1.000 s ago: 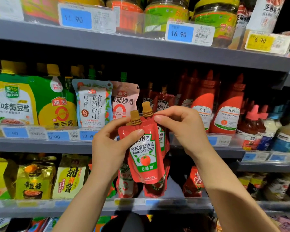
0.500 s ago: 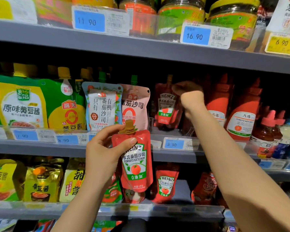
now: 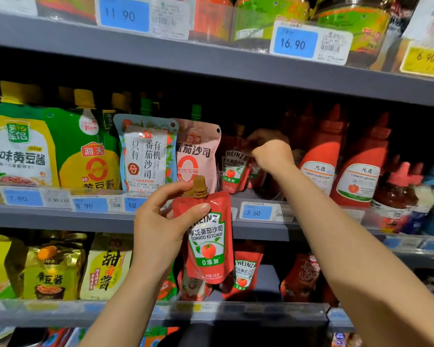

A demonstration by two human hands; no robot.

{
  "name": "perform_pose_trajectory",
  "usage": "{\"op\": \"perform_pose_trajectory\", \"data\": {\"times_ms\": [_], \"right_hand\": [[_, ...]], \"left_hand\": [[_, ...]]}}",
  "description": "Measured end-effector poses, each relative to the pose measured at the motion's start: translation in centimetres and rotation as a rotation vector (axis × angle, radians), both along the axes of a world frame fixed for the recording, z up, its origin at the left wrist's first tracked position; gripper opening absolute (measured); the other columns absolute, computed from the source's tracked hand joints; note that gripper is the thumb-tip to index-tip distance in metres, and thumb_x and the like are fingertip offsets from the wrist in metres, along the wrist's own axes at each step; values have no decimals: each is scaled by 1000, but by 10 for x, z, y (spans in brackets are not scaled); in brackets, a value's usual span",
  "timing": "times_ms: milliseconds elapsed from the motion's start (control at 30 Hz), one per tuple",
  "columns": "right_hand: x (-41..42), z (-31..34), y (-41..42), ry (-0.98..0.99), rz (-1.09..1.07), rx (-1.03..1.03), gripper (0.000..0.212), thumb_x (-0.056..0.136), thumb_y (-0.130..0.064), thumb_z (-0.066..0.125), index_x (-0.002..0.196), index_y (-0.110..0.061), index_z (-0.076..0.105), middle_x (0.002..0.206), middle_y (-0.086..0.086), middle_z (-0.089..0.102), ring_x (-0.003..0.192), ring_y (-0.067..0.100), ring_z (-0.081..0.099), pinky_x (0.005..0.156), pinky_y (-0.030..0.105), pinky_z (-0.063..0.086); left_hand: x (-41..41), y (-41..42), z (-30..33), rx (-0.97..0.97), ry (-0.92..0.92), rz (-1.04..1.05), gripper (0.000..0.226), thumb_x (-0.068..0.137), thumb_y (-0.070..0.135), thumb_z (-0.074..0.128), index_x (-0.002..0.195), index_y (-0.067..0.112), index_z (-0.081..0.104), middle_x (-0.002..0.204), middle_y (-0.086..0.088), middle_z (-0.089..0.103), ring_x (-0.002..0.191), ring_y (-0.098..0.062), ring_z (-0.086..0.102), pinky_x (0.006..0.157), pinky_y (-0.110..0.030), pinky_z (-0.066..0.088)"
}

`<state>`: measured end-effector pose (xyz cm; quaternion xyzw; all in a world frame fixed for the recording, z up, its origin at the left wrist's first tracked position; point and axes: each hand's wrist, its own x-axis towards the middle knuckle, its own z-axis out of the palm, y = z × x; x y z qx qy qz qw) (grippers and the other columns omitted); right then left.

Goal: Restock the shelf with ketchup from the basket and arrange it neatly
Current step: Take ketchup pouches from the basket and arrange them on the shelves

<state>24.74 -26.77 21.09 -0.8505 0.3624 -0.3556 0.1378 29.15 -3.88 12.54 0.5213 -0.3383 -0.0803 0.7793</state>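
shelf [image 3: 236,63] tag 3.50, left hand [image 3: 161,229] heinz pouch [image 3: 206,236]

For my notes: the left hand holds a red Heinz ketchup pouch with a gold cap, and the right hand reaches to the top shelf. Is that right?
Not quite. In the head view, the right hand reaches to the middle shelf, not the top one. The left hand does hold the red Heinz ketchup pouch with a gold cap.

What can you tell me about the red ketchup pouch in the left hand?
The ketchup pouch is soft, shiny red plastic with a tan ribbed screw cap on top. A green-edged Heinz label shows a tomato. It hangs upright before the shelf edge, gripped near its top by the left hand, thumb across the front.
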Motion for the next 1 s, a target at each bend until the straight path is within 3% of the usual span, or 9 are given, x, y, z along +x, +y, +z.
{"op": "perform_pose_trajectory", "data": {"times_ms": [133,233,300,400,467,567,733,867,1000], "right_hand": [[-1,1,4,62,-14,-28,42,83,-7,61,123,-21,61,127,7,60,113,26,57,92,27,45],[-24,1,33,-49,-28,-161,39,85,-24,63,123,-20,57,111,8,64,102,25,60,83,29,44],[-48,-7,62,-164,153,-232,28,85,-32,65,110,-20,62,99,1,65,85,15,60,76,28,45],[-79,-26,100,-187,507,63,21,81,-32,72,97,-21,66,82,-3,67,76,16,62,72,26,50],[-85,-34,108,-207,612,249,20,76,-28,77,93,-22,68,84,-4,70,80,12,65,74,25,51],[-85,-38,111,-242,641,268,17,74,-15,79,86,-23,70,88,-6,71,84,8,66,80,28,52],[-88,-40,121,-262,675,260,16,80,-10,73,85,-25,70,78,-13,67,76,1,60,74,16,47],[-84,-43,122,-299,573,221,4,86,-16,68,90,-15,66,82,-8,63,80,4,58,76,25,48],[-79,-41,124,-303,601,176,19,88,-15,65,85,-33,60,82,-21,63,83,-2,58,77,17,47]], "left_hand": [[0,2,2,11,-12,17,34,59,10,81,85,27,69,87,13,74,77,-7,70,73,-27,57],[1,2,1,20,-12,34,34,54,17,83,84,29,70,90,8,74,80,-12,70,79,-38,57],[0,2,1,20,-14,39,34,51,22,83,82,31,71,91,7,73,82,-13,70,80,-39,56],[-6,-1,3,21,-43,16,34,56,16,84,84,30,70,89,11,73,78,-9,70,73,-30,56],[-13,-5,5,34,-80,10,36,60,8,84,87,27,69,86,15,72,76,-5,69,70,-22,55],[-23,-7,5,59,-158,26,38,62,8,85,85,34,69,87,13,72,81,-7,69,74,-25,55],[-24,1,9,47,-183,-35,37,58,18,84,88,36,71,91,10,73,85,-8,69,74,-21,54],[-21,6,16,-37,-13,-190,37,60,14,73,96,19,70,88,5,75,78,-7,70,70,-20,55],[-18,2,20,-85,77,-171,31,59,9,71,89,14,68,77,6,74,71,-5,68,64,-17,53]]}}
